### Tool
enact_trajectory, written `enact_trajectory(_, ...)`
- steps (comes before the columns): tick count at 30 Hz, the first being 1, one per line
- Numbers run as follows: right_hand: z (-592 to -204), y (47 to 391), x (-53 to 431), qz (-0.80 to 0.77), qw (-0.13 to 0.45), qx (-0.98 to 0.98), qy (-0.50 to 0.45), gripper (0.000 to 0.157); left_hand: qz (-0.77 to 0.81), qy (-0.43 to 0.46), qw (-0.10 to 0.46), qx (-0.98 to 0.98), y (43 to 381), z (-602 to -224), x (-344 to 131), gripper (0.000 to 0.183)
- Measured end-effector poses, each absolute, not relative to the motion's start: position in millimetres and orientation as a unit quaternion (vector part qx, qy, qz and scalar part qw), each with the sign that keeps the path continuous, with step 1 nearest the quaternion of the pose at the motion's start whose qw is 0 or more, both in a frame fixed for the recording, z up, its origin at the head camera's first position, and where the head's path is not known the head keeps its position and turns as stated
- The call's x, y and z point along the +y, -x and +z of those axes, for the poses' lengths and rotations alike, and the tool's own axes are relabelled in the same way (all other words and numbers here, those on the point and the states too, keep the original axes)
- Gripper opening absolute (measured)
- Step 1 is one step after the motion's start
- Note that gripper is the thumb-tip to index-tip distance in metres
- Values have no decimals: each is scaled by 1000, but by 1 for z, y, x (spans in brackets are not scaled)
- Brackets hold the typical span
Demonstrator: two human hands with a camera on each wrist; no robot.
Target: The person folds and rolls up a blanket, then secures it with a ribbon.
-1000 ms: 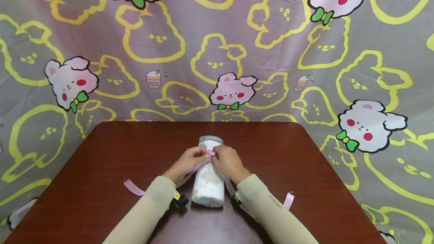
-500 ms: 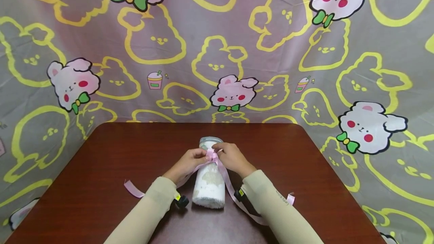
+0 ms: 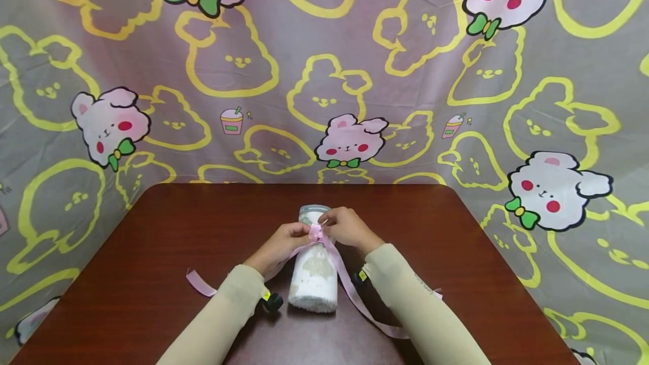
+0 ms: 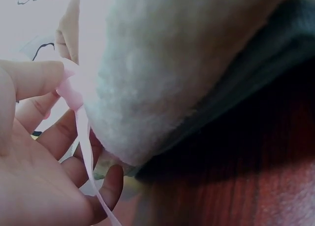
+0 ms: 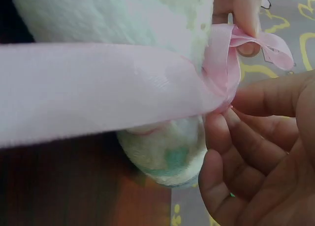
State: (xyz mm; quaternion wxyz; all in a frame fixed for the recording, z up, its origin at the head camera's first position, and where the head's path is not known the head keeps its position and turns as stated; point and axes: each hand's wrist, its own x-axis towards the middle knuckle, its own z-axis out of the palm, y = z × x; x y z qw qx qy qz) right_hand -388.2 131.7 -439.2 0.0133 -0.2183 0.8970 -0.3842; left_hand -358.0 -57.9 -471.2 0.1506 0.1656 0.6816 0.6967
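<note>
A rolled white fleecy towel (image 3: pixel 313 286) with beige patches and a grey-blue end lies lengthwise on the table. Pink ribbon (image 3: pixel 350 286) runs around it, gathered into loops on top. My left hand (image 3: pixel 279 245) pinches a loop between thumb and index finger; in the left wrist view a narrow tail hangs past the palm. On the other side, my right hand (image 3: pixel 350 230) pinches the ribbon's edge close beside the gathered part. The right wrist view has a wide ribbon tail (image 5: pixel 98 90) crossing the towel, with a small loop (image 5: pixel 278 51) standing out beyond the left fingertips.
The brown wooden table (image 3: pixel 203 224) has rounded far corners. A ribbon end (image 3: pixel 200 284) lies left of the left sleeve, and another tip shows behind the right forearm. A grey cartoon-print curtain (image 3: pixel 284 32) encloses the back and sides.
My right hand has lifted slightly and moved right. Its forearm has swung outward, exposing more of the right ribbon tail. The left hand stays nearly still, and ribbon loops now show more between the hands.
</note>
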Motion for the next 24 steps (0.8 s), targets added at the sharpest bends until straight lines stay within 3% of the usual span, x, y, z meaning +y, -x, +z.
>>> enact_trajectory(11, -434, 391, 131, -336, -61, 918, 203, 12, 660, -198, 118, 715, 360, -471, -60, 21)
enact_trajectory(14, -436, 395, 136, -351, -43, 907, 229, 17, 660, -195, 117, 716, 361, -470, -60, 21)
enact_trajectory(19, -442, 402, 141, -384, 11, 867, 317, 42, 674, -178, 132, 704, 361, -471, -61, 22)
enact_trajectory(24, -444, 406, 140, -409, 40, 846, 338, 40, 683, -188, 138, 692, 361, -472, -60, 21)
